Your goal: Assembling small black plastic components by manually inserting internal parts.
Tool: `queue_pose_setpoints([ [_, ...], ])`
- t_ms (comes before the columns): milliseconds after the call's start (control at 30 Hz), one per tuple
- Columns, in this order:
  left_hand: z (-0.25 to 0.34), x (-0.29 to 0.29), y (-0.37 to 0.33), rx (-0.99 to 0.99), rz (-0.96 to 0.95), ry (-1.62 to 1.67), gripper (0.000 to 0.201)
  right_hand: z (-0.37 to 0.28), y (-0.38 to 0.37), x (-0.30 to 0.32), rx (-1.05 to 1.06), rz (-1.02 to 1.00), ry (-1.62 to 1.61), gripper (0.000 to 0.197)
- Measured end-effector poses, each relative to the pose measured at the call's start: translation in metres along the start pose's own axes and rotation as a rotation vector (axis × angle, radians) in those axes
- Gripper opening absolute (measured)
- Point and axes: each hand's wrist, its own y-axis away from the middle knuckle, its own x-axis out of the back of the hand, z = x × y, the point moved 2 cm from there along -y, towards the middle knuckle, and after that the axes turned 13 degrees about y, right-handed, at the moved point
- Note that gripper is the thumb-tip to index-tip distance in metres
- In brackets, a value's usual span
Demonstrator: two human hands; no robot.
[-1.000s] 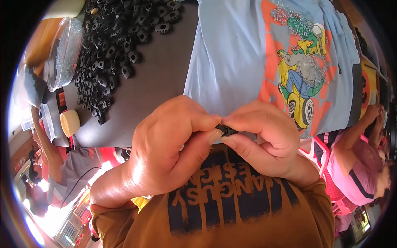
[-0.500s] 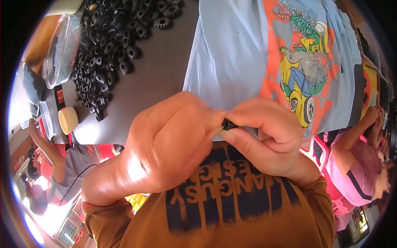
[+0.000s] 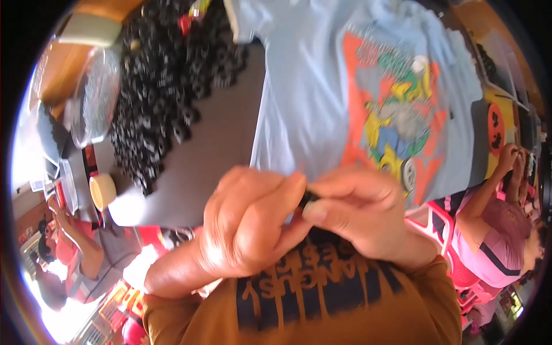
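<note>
Between the fingertips of both hands, just in front of my chest, is a small black plastic clip piece [image 3: 310, 197], mostly covered by the fingers. My right hand [image 3: 368, 213] pinches it between thumb and index finger. Closed in as well, my left hand [image 3: 250, 224] meets it from the other side, its fingertips at the piece. A big heap of black toothed claw clip pieces [image 3: 164, 98] lies on the dark table at the far left. Beyond my hands a light blue T-shirt [image 3: 299, 103] is spread out, with small metal springs [image 3: 382, 53] scattered over its printed picture.
Left of the heap stands a clear plastic container [image 3: 77, 123] with springs in it. A cream-coloured round tub [image 3: 102, 192] sits by the table's left edge. Another person [image 3: 95, 253] is at the left, and one in pink [image 3: 489, 236] at the right beside a pink chair [image 3: 440, 221].
The view has shifted, so more of the heap and a red and yellow-green item at its back show. My left fingers have moved slightly; the black piece is still between my hands.
</note>
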Motion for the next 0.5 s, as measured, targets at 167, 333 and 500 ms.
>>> queue_pose_setpoints([
  [167,-0.005,-0.015,0.004,-0.104,0.099,0.001,0.035,0.013,0.000,0.001,0.067,0.020,0.000,0.010],
  [333,-0.003,-0.014,-0.006,-0.112,0.080,0.075,0.044,0.004,0.004,0.004,-0.015,0.001,-0.170,0.013],
  [500,-0.007,-0.004,-0.003,-0.027,0.060,0.077,0.054,-0.037,-0.004,0.024,0.047,0.036,0.224,0.019],
])
